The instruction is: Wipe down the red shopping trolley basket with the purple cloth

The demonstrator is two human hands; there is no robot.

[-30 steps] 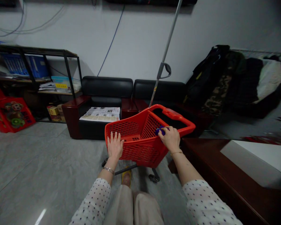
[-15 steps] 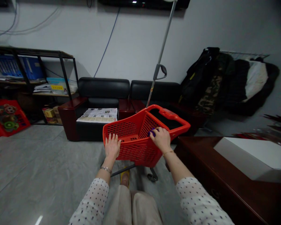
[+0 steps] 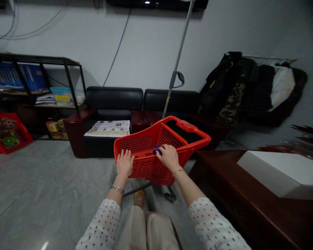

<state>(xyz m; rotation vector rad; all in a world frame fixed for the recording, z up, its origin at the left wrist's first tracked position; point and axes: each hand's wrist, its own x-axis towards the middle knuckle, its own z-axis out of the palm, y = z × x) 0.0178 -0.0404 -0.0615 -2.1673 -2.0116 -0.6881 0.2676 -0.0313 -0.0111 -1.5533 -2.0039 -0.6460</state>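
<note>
A red plastic shopping cart (image 3: 143, 168) stands in front of me, its handle toward the right. My left hand (image 3: 124, 163) grips the near rim at its left end, fingers over the edge. Bunched in my right hand (image 3: 169, 157) is a purple cloth (image 3: 158, 149), pressed on the same rim near its middle. Most of the cloth is hidden under my fingers. Beneath the basket show a grey leg bar and a caster (image 3: 170, 197).
Behind the cart are black armchairs (image 3: 114, 99), one with newspapers (image 3: 109, 127) on its seat. At right stands a dark wooden desk (image 3: 224, 180) with a white box (image 3: 281, 173). A shelf (image 3: 67, 62) is left; a grey pole (image 3: 184, 38) rises behind the cart.
My right hand has slid left along the cart's near rim with the purple cloth. The left hand stays on the rim, and the cart has hardly moved.
</note>
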